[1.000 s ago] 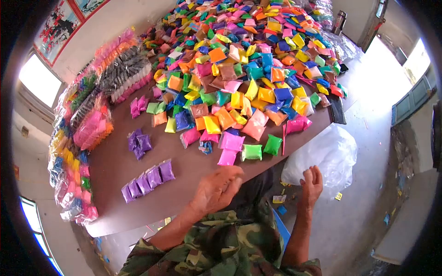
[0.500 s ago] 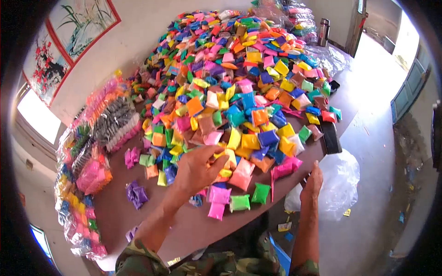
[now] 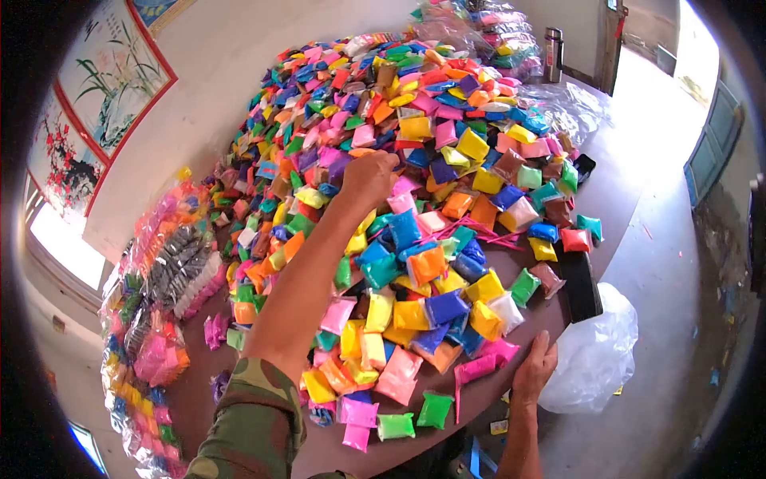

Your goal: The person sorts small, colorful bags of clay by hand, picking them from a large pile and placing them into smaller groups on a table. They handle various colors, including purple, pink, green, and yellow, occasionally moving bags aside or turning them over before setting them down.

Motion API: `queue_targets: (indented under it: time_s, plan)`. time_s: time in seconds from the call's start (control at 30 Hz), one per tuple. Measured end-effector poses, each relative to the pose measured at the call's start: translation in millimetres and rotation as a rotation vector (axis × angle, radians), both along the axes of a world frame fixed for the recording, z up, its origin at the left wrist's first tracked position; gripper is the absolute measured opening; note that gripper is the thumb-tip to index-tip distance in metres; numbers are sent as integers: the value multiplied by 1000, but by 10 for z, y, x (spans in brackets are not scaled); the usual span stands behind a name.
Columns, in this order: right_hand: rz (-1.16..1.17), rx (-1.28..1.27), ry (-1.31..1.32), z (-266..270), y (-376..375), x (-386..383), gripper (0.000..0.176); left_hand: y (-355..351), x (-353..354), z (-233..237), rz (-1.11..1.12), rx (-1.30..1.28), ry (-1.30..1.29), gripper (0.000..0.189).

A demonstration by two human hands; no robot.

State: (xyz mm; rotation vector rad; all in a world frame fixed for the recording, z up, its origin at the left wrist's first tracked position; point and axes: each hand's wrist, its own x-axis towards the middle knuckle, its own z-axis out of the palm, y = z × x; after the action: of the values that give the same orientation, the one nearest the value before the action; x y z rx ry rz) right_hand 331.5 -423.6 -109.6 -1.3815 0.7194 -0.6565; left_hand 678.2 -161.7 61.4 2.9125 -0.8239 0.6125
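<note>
A small packing workshop: a long worktop (image 3: 618, 195) heaped with bright little packets (image 3: 415, 160), wrapped bundles (image 3: 163, 275) stacked along the wall, a bare concrete floor (image 3: 666, 263), and paintings (image 3: 112, 72) hung above.

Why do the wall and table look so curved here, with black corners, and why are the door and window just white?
Head view: a very wide lens bends the framed pictures and the table and leaves a dark ring round the image. Head view: daylight burns out the doorway and window. Head view: the packets near the left hand are sharp and evenly lit.
</note>
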Motion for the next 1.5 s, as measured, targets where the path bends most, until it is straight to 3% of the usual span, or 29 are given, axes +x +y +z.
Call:
queue_targets:
  time_s: [0.1, 0.13, 0.33, 0.47, 0.6, 0.83, 0.97, 1.0, 1.13, 1.17, 1.27, 1.37, 1.5]
  plan:
    - [31, 6, 32, 56, -12, -38, 33, -66, 237, -145, 2, 37, -4, 34]
    - [24, 14, 18, 50, -7, -25, 32, -96, 293, -132, 77, 156, 76, 41]
    - [29, -2, -2, 14, -7, -38, 32, -32, 311, -170, 10, 105, 107, 32]
    - [0, -63, 3, -65, -3, -23, 33, 138, 49, 87, -75, -246, 350, 26]
    - [-16, -74, 4, 1, 10, 0, 37, 355, -495, 460, 114, -580, 818, 31]
    - [25, -10, -21, -21, -33, 6, 38, 744, -1180, 616, 104, -810, 751, 27]
    - [83, 3, -43, -128, -128, 8, 44, 896, -1553, 615, 122, -869, 595, 25]
    - [85, -12, -18, -208, -171, 28, 45, 1150, -1485, 457, 37, -764, 464, 24]
    - [66, -62, 83, -277, -227, 62, 52, 1597, -2079, 660, 281, -699, 451, 21]
    - [22, -20, 48, -287, -213, 90, 54, 1862, -2178, 631, 274, -852, 521, 21]
    - [75, 9, 112, -383, -335, 94, 56, 2570, -2602, 715, 427, -739, 455, 18]
    - [98, -12, 109, -500, -432, 126, 56, 3264, -3030, 566, 611, -793, 461, 17]
    - [55, -77, 169, -247, -313, 124, 60, 3908, -3688, 158, 809, -771, 464, 17]
